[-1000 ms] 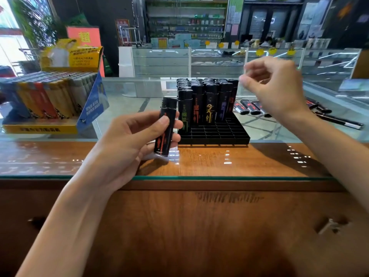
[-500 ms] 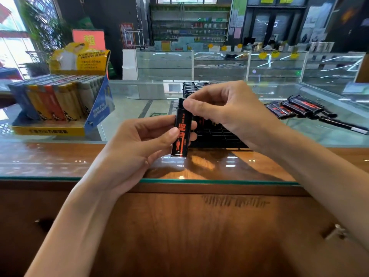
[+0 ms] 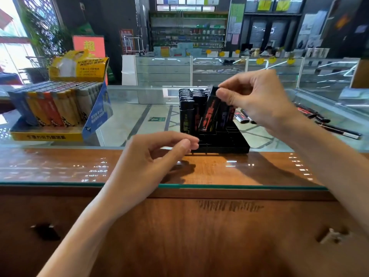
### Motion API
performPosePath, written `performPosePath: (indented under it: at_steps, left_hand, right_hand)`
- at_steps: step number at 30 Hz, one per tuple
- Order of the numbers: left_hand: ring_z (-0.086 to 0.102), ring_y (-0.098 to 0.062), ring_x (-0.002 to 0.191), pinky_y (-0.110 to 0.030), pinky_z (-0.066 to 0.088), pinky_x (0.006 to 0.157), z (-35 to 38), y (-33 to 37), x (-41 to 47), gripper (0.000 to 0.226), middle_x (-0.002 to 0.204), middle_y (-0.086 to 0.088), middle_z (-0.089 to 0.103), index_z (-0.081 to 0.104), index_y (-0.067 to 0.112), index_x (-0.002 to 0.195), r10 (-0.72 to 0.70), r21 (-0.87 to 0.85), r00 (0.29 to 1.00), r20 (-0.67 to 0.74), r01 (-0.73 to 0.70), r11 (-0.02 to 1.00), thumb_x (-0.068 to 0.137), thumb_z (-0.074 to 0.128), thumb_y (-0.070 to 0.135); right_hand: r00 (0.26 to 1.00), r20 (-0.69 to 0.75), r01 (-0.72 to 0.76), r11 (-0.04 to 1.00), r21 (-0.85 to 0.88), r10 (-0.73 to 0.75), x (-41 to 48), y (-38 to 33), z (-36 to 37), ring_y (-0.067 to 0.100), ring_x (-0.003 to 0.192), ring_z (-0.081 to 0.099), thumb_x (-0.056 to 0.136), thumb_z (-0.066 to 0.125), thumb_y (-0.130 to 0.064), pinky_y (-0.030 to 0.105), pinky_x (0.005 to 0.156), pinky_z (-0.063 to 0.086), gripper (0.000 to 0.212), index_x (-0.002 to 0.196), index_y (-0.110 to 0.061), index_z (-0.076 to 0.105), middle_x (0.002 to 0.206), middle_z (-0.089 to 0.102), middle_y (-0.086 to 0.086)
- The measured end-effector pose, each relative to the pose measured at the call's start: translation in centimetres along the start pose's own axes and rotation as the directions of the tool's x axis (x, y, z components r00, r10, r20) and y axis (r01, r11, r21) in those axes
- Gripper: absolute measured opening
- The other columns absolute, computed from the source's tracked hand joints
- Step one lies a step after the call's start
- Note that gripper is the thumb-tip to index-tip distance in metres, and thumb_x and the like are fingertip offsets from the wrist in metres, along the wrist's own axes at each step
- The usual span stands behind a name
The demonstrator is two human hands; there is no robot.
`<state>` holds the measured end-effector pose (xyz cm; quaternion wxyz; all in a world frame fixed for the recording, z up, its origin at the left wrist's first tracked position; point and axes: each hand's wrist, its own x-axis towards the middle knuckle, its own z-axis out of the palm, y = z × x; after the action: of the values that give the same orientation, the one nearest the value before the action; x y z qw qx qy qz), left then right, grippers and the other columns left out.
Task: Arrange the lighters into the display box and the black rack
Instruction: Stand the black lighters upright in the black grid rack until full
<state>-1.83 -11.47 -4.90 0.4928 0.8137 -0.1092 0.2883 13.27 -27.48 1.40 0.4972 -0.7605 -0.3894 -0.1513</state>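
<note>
my right hand (image 3: 255, 100) pinched lighter (image 3: 209, 114) by cap, black rack (image 3: 225, 143) just below; left hand (image 3: 151, 156) slack, empty; rack looked half full

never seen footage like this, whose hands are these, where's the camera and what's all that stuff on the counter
No machine here: these are a person's two bare hands, filmed by one wide-angle camera worn on the head, looking down. The surface is a glass-topped shop counter. The right hand pinches the top of a black lighter with red print, tilted over the black rack; its back rows hold upright black lighters, its front slots are empty. The left hand holds nothing, fingers loosely curled by the rack's front left corner. At the left stands a yellow display box of coloured lighters; a few loose lighters lie at the right.
</note>
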Motion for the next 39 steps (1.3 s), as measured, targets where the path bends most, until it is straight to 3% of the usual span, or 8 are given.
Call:
performPosePath:
  at_steps: [3, 6, 9, 21, 26, 32, 39]
  left_hand:
    - [0.065, -0.003, 0.097, -0.019, 0.052, 0.079, 0.3, 0.4, -0.3, 0.020, 0.099, 0.014, 0.071, 0.072, 0.021, 0.105, 0.115, 0.174, 0.983, 0.143, -0.139, 0.975, 0.089, 0.061, 0.027]
    - [0.059, -0.001, 0.105, -0.024, 0.051, 0.082, 0.6, 0.5, -0.5, 0.029, 0.111, 0.013, 0.065, 0.069, 0.023, 0.112, 0.205, 0.355, 0.926, 0.316, -0.316, 0.880, 0.091, 0.058, 0.040]
    - [0.056, -0.006, 0.111, -0.031, 0.052, 0.081, 0.7, 0.4, -0.6, 0.034, 0.117, 0.009, 0.062, 0.068, 0.023, 0.115, 0.215, 0.420, 0.892, 0.398, -0.386, 0.821, 0.090, 0.056, 0.043]
    - [0.056, -0.008, 0.110, -0.035, 0.052, 0.077, 0.7, 0.1, -0.7, 0.029, 0.117, 0.007, 0.064, 0.069, 0.023, 0.113, 0.222, 0.444, 0.894, 0.389, -0.393, 0.805, 0.091, 0.056, 0.038]
    - [0.057, -0.008, 0.109, -0.035, 0.053, 0.076, 0.8, 0.2, -0.7, 0.030, 0.116, 0.007, 0.064, 0.070, 0.023, 0.112, 0.219, 0.451, 0.898, 0.383, -0.388, 0.804, 0.091, 0.055, 0.037]
    - [0.057, -0.008, 0.108, -0.034, 0.053, 0.076, 0.8, 0.1, -0.8, 0.030, 0.116, 0.008, 0.065, 0.070, 0.023, 0.113, 0.232, 0.453, 0.897, 0.376, -0.397, 0.798, 0.091, 0.055, 0.038]
    - [0.057, -0.005, 0.107, -0.031, 0.052, 0.078, 0.7, 0.2, -0.5, 0.029, 0.113, 0.010, 0.064, 0.070, 0.025, 0.112, 0.214, 0.427, 0.893, 0.395, -0.385, 0.818, 0.090, 0.057, 0.039]
  right_hand:
    - [0.999, -0.009, 0.036, 0.992, -0.120, -0.037, 0.1, 0.4, 0.8, -0.002, 0.059, 0.053, 0.079, 0.074, -0.020, 0.011, 0.059, 0.042, 0.013, 0.091, -0.015, 0.072, 0.070, 0.064, -0.009]
    - [0.995, -0.029, 0.089, 0.979, -0.183, -0.096, 0.2, 0.1, 1.2, 0.000, 0.062, 0.056, 0.079, 0.075, -0.019, 0.011, 0.063, 0.046, 0.016, 0.093, -0.010, 0.074, 0.074, 0.066, -0.004]
    - [0.987, -0.023, 0.149, 0.961, -0.232, -0.158, 0.2, -0.4, 1.6, -0.001, 0.065, 0.057, 0.078, 0.075, -0.018, 0.006, 0.066, 0.046, 0.020, 0.095, -0.007, 0.074, 0.079, 0.066, -0.004]
    - [0.969, -0.094, 0.199, 0.949, -0.245, -0.228, -0.3, -0.7, 2.6, 0.004, 0.074, 0.062, 0.078, 0.075, -0.014, 0.007, 0.071, 0.048, 0.024, 0.100, -0.005, 0.073, 0.091, 0.073, 0.005]
    - [0.963, -0.051, 0.239, 0.925, -0.296, -0.265, -0.6, -0.4, 2.8, 0.004, 0.079, 0.060, 0.078, 0.075, -0.011, 0.001, 0.073, 0.043, 0.024, 0.101, -0.004, 0.072, 0.095, 0.073, 0.009]
    - [0.961, -0.107, 0.215, 0.935, -0.283, -0.254, -1.0, -0.1, 3.2, 0.007, 0.070, 0.060, 0.074, 0.078, -0.014, 0.009, 0.069, 0.047, 0.026, 0.098, -0.004, 0.073, 0.082, 0.071, 0.003]
    - [0.972, -0.062, 0.204, 0.945, -0.256, -0.227, -0.9, -0.4, 2.5, 0.009, 0.068, 0.058, 0.073, 0.078, -0.018, 0.009, 0.066, 0.045, 0.026, 0.094, -0.005, 0.072, 0.079, 0.068, 0.002]
